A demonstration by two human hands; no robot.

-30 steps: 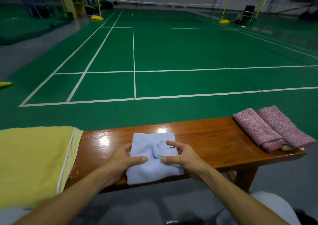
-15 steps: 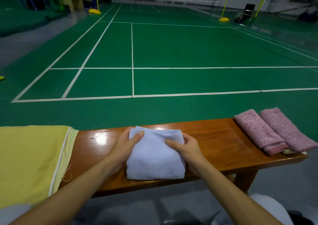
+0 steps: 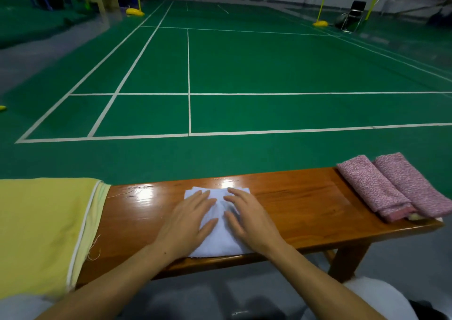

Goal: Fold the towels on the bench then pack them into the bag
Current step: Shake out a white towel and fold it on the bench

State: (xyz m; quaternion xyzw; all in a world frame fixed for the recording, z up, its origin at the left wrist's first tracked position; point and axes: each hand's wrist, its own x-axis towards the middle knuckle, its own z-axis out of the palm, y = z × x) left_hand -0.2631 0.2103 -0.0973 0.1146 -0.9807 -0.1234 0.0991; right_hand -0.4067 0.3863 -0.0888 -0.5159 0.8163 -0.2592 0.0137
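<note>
Fingers [image 3: 195,197] now flat and spread, no more pinching. Both hands, left hand [image 3: 187,224] and right hand [image 3: 249,221], pressing blue towel [image 3: 217,239] smooth on bench [image 3: 305,204]. Fold looks done; bag next.

Glossy brown wooden table [image 3: 293,204], long axis left-right. Lying on it: yellow cloth [image 3: 41,231] draped over left end; folded pale-blue towel [image 3: 217,241] at centre near front edge; two pink folded towels [image 3: 391,187], touching side by side, at right end.

Folded pale-blue towel [image 3: 220,241] flat mid-bench [image 3: 305,204] — two pink towels [image 3: 391,187] folded at right end
</note>
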